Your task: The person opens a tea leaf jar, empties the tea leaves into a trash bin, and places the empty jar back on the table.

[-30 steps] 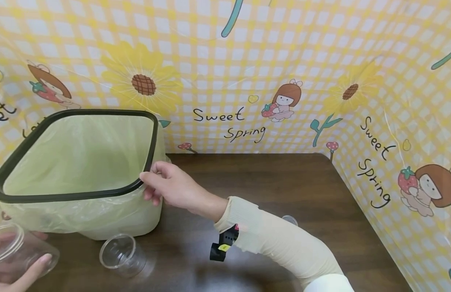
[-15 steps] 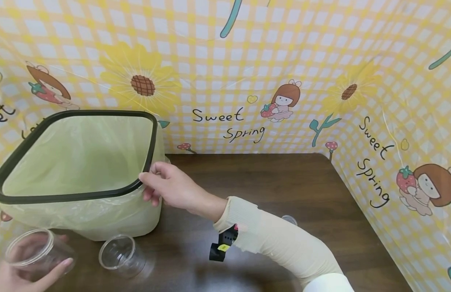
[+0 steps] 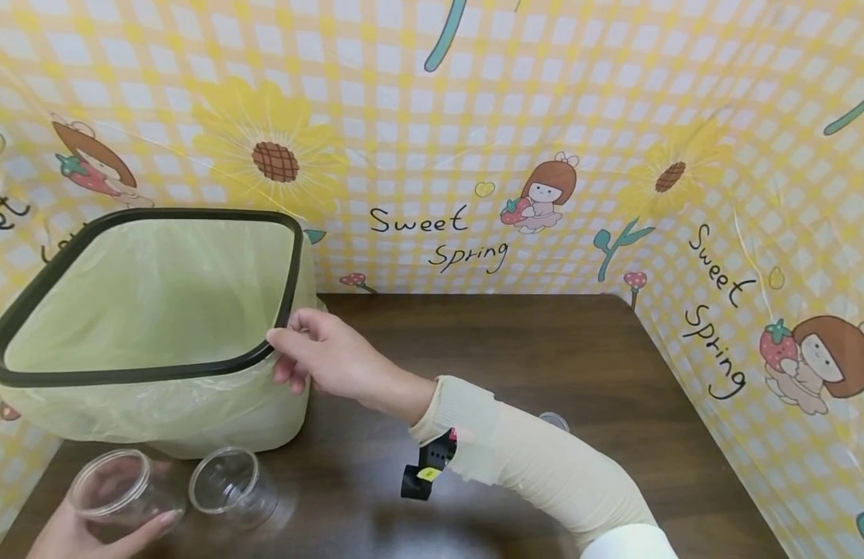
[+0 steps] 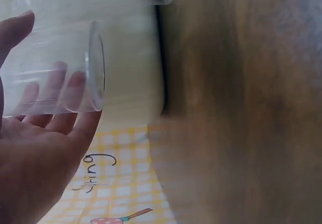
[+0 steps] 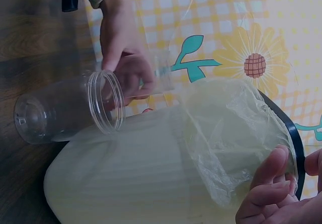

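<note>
My left hand (image 3: 68,536) holds a clear plastic jar (image 3: 113,489) at the lower left, its round mouth tilted up. In the left wrist view the fingers wrap under this clear jar (image 4: 55,73) and the thumb lies over it. Just to its right another clear jar (image 3: 229,493) stands upright on the table; the right wrist view shows that standing jar (image 5: 60,108) too. My right hand (image 3: 327,353) pinches the black rim (image 3: 145,376) of a pale trash bin (image 3: 264,427), thumb at the inner edge. A thin translucent bag (image 5: 236,133) lines the bin and hangs over its outside.
The dark wooden table (image 3: 487,341) extends right of the bin. A small clear round object (image 3: 554,421) sits there, partly hidden by my right sleeve (image 3: 536,458). Yellow checked cloth (image 3: 432,140) with printed flowers walls the back and sides.
My left hand has carried its jar rightward from the left edge, bringing it close beside the standing jar. My right hand has stayed on the bin rim.
</note>
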Action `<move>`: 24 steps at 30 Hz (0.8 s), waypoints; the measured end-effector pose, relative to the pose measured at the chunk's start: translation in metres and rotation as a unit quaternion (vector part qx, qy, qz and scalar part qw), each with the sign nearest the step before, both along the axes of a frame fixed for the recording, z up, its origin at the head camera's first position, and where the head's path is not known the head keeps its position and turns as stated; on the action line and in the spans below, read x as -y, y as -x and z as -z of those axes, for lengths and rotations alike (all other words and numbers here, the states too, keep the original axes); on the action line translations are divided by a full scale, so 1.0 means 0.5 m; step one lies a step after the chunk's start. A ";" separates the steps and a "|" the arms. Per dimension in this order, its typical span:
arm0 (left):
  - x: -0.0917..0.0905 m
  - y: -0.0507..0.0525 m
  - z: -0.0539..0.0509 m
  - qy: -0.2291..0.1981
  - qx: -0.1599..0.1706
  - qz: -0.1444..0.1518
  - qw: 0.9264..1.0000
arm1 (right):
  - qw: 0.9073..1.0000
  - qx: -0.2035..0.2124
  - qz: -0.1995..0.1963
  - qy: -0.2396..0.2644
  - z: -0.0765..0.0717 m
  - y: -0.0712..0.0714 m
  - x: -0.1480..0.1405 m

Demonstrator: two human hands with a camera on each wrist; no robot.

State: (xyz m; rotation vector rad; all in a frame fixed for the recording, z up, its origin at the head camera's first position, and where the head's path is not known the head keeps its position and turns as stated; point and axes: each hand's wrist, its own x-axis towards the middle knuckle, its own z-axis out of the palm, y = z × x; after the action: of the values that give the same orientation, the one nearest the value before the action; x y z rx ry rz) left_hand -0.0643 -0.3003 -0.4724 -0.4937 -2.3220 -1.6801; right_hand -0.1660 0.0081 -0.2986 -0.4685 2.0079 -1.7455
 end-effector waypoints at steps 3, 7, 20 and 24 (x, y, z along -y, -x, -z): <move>-0.005 0.000 0.012 0.034 -0.003 -0.008 0.999 | 1.000 0.002 0.000 0.000 0.001 0.000 0.000; -0.010 0.000 0.026 0.078 -0.016 -0.016 0.997 | 1.000 0.001 -0.001 0.001 0.002 0.001 0.000; -0.004 0.000 0.056 0.063 -0.036 0.031 0.997 | 1.000 0.007 -0.001 0.002 0.001 0.000 0.000; 0.000 0.007 0.060 0.089 -0.057 0.030 0.994 | 1.000 0.007 0.001 0.001 0.001 0.001 0.000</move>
State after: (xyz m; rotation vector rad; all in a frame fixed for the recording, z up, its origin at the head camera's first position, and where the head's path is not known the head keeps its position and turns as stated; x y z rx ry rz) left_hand -0.0676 -0.3003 -0.5025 -0.6826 -2.4068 -1.4342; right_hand -0.1664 0.0082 -0.2989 -0.4539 1.9969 -1.7473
